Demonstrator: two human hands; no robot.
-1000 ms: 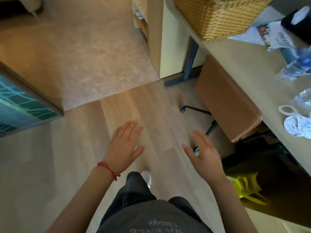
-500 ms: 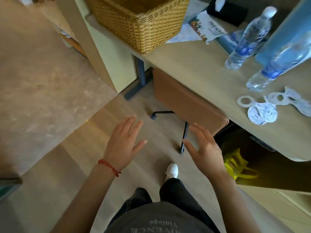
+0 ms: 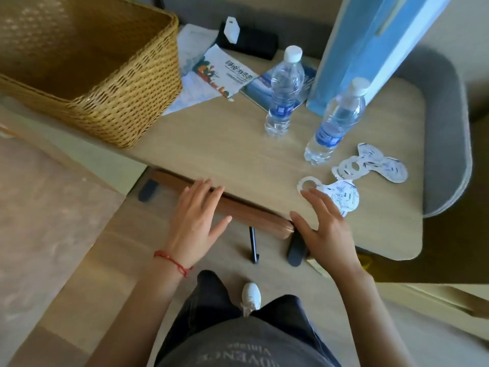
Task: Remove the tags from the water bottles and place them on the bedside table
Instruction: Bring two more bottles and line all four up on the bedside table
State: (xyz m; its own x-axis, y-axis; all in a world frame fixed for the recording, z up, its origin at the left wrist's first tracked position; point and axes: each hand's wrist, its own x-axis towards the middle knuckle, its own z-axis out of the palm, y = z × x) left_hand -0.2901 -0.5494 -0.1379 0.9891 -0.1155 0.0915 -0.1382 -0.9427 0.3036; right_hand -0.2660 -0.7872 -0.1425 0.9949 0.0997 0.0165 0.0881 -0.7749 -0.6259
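Two clear water bottles with white caps and blue labels stand on the light wooden table (image 3: 211, 157): one (image 3: 283, 94) toward the back, the other (image 3: 334, 123) nearer and to the right. White paper tags with ring holes lie flat on the table: one tag (image 3: 336, 194) near the front edge, a small pile of tags (image 3: 370, 165) behind it. My left hand (image 3: 195, 221) hovers open over the table's front edge. Spread open and empty, my right hand (image 3: 322, 226) has its fingertips over the nearest tag.
A large woven basket (image 3: 111, 83) fills the table's left side. Leaflets (image 3: 222, 72), a black tissue box (image 3: 248, 43) and a tall blue bag (image 3: 370, 49) stand at the back. A brown stool (image 3: 238, 207) is tucked under the table. A grey chair (image 3: 444, 133) is at the right.
The view has swung from the floor up to the table. Both hands, still open, have come forward to the table's front edge; the right one now reaches the nearest tag.
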